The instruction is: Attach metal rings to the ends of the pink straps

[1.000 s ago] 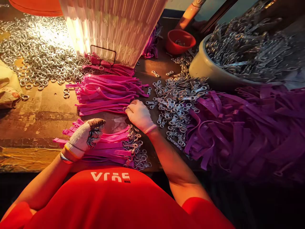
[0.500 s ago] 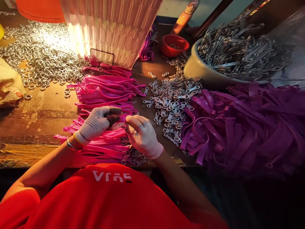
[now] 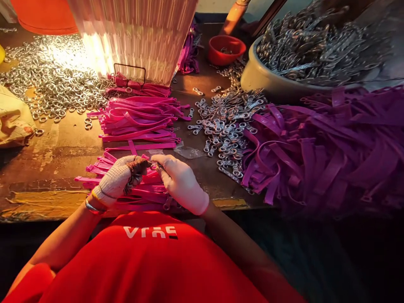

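My left hand, in a white dotted glove with dark, stained fingers, is closed around several small metal links. Its fingertips meet those of my right hand, which wears a plain white glove and is pinched closed. A tiny metal piece shows between the two hands; what the right fingertips grip is mostly hidden. Both hands are above a near bundle of pink straps. One pink strap end sticks up just beyond the left hand, and I cannot tell whether it is held.
Farther away lies another stack of pink straps. Metal rings are heaped at left beside a lit ribbed panel. To the right are loose metal links, a full pale tub, a red bowl and piled purple straps.
Both hands have moved slightly left and nearer my body. The pink strap stretched between them earlier no longer shows there. A clear plastic scrap beyond the right hand is now uncovered.
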The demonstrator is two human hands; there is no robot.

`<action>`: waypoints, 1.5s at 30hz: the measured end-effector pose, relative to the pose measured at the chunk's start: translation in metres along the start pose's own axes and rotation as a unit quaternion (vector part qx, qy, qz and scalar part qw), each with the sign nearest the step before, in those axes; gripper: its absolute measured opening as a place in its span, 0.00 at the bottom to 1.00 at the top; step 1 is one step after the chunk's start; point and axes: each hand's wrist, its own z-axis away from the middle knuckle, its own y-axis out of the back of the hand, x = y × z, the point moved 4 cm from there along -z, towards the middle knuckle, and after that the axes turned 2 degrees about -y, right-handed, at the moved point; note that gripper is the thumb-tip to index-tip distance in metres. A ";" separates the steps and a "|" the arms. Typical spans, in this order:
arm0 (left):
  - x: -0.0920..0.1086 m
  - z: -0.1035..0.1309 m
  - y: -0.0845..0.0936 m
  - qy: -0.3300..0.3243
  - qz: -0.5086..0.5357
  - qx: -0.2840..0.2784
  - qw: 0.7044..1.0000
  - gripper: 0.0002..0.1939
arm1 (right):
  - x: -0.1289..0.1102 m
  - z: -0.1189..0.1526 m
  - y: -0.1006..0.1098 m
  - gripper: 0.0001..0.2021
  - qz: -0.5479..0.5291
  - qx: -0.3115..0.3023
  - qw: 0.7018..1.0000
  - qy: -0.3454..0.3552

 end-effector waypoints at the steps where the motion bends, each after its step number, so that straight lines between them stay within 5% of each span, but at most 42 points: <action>1: -0.001 0.001 0.001 -0.004 -0.007 -0.003 1.000 0.20 | -0.002 -0.002 -0.002 0.16 0.024 -0.010 1.000 -0.003; 11: -0.004 0.007 0.009 -0.039 -0.136 -0.024 0.990 0.19 | -0.024 -0.015 -0.008 0.11 0.306 -0.137 0.941 0.040; 17: 0.003 0.006 0.010 -0.171 -0.349 -0.036 0.921 0.15 | -0.021 -0.016 -0.016 0.12 0.299 -0.104 0.948 0.012; 24: 0.006 0.006 0.011 -0.082 -0.248 -0.042 0.964 0.21 | -0.020 -0.018 -0.005 0.24 0.249 -0.172 0.951 -0.055; 27: 0.003 0.008 0.007 -0.092 -0.265 -0.040 0.959 0.21 | -0.014 -0.018 -0.007 0.17 0.291 -0.216 0.929 -0.076; 34: -0.004 0.001 0.004 -0.124 -0.327 -0.047 0.936 0.21 | -0.006 -0.005 -0.027 0.16 0.350 -0.191 0.915 0.066; 39: 0.038 0.008 0.024 -0.161 -0.455 -0.082 0.872 0.18 | -0.008 -0.013 -0.014 0.14 0.328 -0.181 0.925 0.065; 42: 0.071 0.018 0.055 -0.143 -0.569 -0.005 0.810 0.19 | -0.005 -0.008 0.005 0.17 0.327 -0.167 0.930 0.006; 45: 0.082 0.023 0.082 -0.093 -0.632 0.057 0.768 0.21 | 0.002 0.011 0.016 0.17 0.326 -0.192 0.925 -0.048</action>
